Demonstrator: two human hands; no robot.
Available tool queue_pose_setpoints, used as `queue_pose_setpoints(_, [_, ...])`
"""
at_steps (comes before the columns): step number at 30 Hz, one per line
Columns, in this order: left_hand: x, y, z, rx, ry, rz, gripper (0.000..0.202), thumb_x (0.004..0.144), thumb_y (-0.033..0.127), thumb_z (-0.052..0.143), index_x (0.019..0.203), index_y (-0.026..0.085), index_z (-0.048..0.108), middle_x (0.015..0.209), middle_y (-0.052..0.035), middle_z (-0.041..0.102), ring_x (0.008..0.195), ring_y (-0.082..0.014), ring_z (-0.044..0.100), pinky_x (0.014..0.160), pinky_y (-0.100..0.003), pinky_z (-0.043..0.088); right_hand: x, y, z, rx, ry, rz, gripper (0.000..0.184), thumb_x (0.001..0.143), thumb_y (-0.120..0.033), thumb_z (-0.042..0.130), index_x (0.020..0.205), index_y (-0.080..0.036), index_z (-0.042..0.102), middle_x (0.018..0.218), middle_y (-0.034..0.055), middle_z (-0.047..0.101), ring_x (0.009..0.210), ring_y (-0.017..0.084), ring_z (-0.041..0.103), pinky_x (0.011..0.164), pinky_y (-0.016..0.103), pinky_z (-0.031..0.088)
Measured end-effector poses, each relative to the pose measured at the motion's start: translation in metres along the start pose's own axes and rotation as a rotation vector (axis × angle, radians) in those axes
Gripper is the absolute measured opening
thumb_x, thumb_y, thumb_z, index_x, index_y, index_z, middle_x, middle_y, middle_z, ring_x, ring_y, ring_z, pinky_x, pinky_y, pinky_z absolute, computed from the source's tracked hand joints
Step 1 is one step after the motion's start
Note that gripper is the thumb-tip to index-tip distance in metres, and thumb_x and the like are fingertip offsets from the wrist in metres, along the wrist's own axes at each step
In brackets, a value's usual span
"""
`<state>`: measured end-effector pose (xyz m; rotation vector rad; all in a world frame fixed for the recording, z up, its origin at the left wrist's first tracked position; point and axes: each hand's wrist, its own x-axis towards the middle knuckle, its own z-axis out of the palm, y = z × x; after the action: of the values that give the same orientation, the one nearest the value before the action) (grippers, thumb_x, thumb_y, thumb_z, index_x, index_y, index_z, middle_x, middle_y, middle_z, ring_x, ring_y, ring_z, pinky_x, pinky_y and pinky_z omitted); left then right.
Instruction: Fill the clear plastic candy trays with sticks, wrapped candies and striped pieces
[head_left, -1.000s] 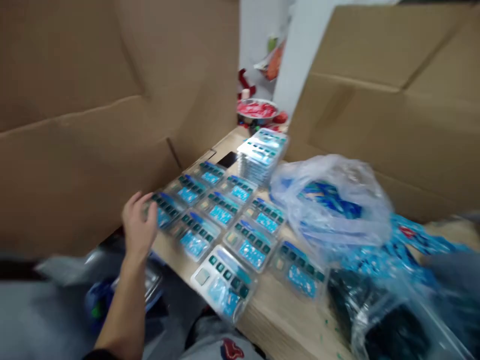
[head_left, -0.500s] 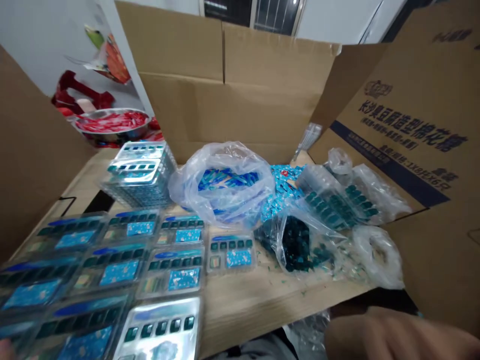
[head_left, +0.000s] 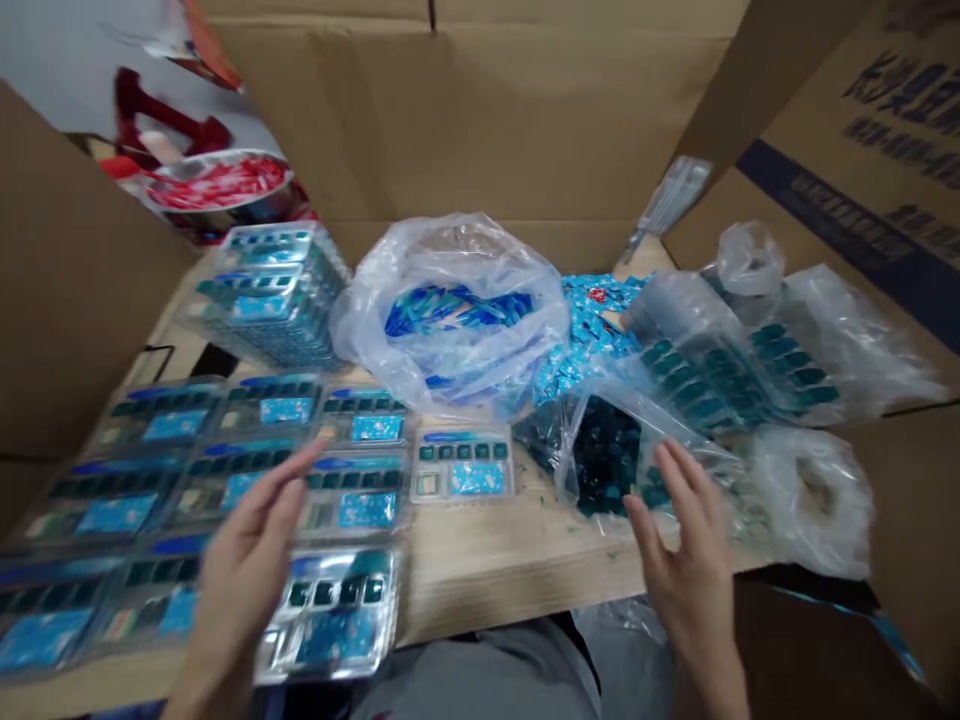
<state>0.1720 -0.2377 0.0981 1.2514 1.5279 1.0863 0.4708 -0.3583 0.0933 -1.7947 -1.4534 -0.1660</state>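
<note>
Just clear trays (head_left: 461, 440), teal sq. (head_left: 447, 452), blue labels (head_left: 477, 478)

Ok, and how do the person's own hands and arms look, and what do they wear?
The left hand and the right hand are bare, with long, slim fingers; no gloves, rings or watch show. The forearms are bare as far as the view reaches, with no sleeve in sight. Grey trousers show below them.

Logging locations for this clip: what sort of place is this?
Probably a small packing room or workshop, though that's a judgement: a large opened cardboard carton rises behind a wooden worktop that holds rows of clear blister trays and a plastic bag of blue sachets.
</note>
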Motion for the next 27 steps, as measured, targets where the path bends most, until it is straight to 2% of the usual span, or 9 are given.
queue_pose_setpoints(4, [-0.011, 0.036, 0.069, -0.637, -0.768, -0.489, 0.072, 0.076, 0.083, 0.053, 0.12, 0.028, 0.07, 0.135, -0.0076, 0.065, 0.135, -0.0342, 0.052, 0.118, -0.054, 0.033, 0.014, -0.048, 0.061, 0.123, -0.16, -0.413, 0.06, 0.107, -0.032, 0.03, 0.161, -0.023, 0.006, 0.16, 0.0142, 0.027, 0.148, 0.031, 0.025, 0.119, 0.061, 0.021])
queue_pose_setpoints(6, [-0.011, 0.053, 0.082, -0.741, -0.968, -0.477, 0.084, 0.08, 0.086, 0.04, 0.132, 0.025, 0.062, 0.142, -0.0094, 0.059, 0.141, -0.0332, 0.045, 0.12, -0.054, 0.029, 0.027, -0.049, 0.078, 0.045, -0.216, -0.509, 0.065, 0.105, -0.042, 0.032, 0.16, -0.024, 0.003, 0.159, 0.015, 0.031, 0.148, 0.034, 0.023, 0.118, 0.066, 0.014])
queue_pose_setpoints(8, [-0.001, 0.066, 0.079, -0.7, -1.02, -0.282, 0.089, 0.08, 0.088, 0.032, 0.14, 0.026, 0.054, 0.144, -0.0096, 0.057, 0.142, -0.0323, 0.043, 0.121, -0.052, 0.028, 0.048, -0.031, 0.079, -0.093, -0.227, -0.376, 0.067, 0.103, -0.049, 0.04, 0.159, -0.027, 0.011, 0.16, 0.0162, 0.026, 0.148, 0.038, 0.02, 0.116, 0.069, 0.012])
queue_pose_setpoints(10, [0.025, 0.074, 0.072, -0.416, -0.933, 0.027, 0.083, 0.084, 0.083, 0.039, 0.143, 0.026, 0.05, 0.148, -0.0096, 0.053, 0.142, -0.0314, 0.043, 0.121, -0.049, 0.028, 0.081, -0.004, 0.068, -0.225, -0.204, -0.2, 0.054, 0.103, -0.039, 0.044, 0.153, -0.026, 0.03, 0.161, 0.0172, 0.021, 0.147, 0.042, 0.021, 0.113, 0.073, 0.015])
queue_pose_setpoints(12, [0.064, 0.08, 0.073, 0.139, -0.703, 0.322, 0.068, 0.091, 0.065, 0.051, 0.144, 0.023, 0.049, 0.158, -0.0093, 0.04, 0.147, -0.0286, 0.034, 0.123, -0.044, 0.024, 0.121, 0.017, 0.06, -0.311, -0.396, -0.089, 0.05, 0.101, -0.029, 0.049, 0.148, -0.014, 0.041, 0.16, 0.022, 0.022, 0.147, 0.041, 0.022, 0.116, 0.063, 0.025])
queue_pose_setpoints(15, [0.131, 0.085, 0.102, 0.896, -0.332, 0.394, 0.063, 0.095, 0.039, 0.056, 0.15, 0.014, 0.039, 0.167, -0.0142, 0.013, 0.155, -0.0294, 0.003, 0.126, -0.047, 0.004, 0.183, 0.026, 0.076, -0.389, -0.634, -0.034, 0.05, 0.1, -0.024, 0.055, 0.147, -0.01, 0.044, 0.155, 0.0208, 0.035, 0.144, 0.035, 0.031, 0.117, 0.046, 0.032])
queue_pose_setpoints(19, [0.2, 0.081, 0.149, 1.031, -0.144, 0.277, 0.078, 0.09, 0.036, 0.065, 0.153, 0.006, 0.029, 0.165, -0.0241, 0.007, 0.153, -0.0407, -0.007, 0.119, -0.064, -0.008, 0.234, 0.021, 0.132, -0.471, -0.77, -0.009, 0.041, 0.097, -0.028, 0.066, 0.135, -0.018, 0.055, 0.144, 0.0128, 0.049, 0.129, 0.032, 0.051, 0.107, 0.055, 0.043])
queue_pose_setpoints(23, [0.241, 0.063, 0.17, 1.051, -0.042, 0.129, 0.057, 0.092, 0.038, 0.064, 0.142, 0.018, 0.047, 0.155, -0.0155, 0.039, 0.142, -0.0378, 0.036, 0.114, -0.065, 0.03, 0.248, 0.035, 0.167, -0.524, -0.821, -0.016, 0.032, 0.096, -0.032, 0.067, 0.124, -0.016, 0.061, 0.13, 0.0108, 0.058, 0.114, 0.028, 0.06, 0.095, 0.051, 0.053])
queue_pose_setpoints(27, [0.274, 0.045, 0.173, 1.005, -0.117, 0.078, 0.04, 0.094, 0.035, 0.063, 0.129, 0.017, 0.057, 0.134, -0.0117, 0.057, 0.117, -0.0279, 0.059, 0.097, -0.051, 0.052, 0.257, 0.06, 0.166, -0.452, -0.835, -0.134, 0.023, 0.099, -0.032, 0.064, 0.115, -0.015, 0.064, 0.115, 0.0081, 0.064, 0.098, 0.022, 0.065, 0.085, 0.041, 0.057])
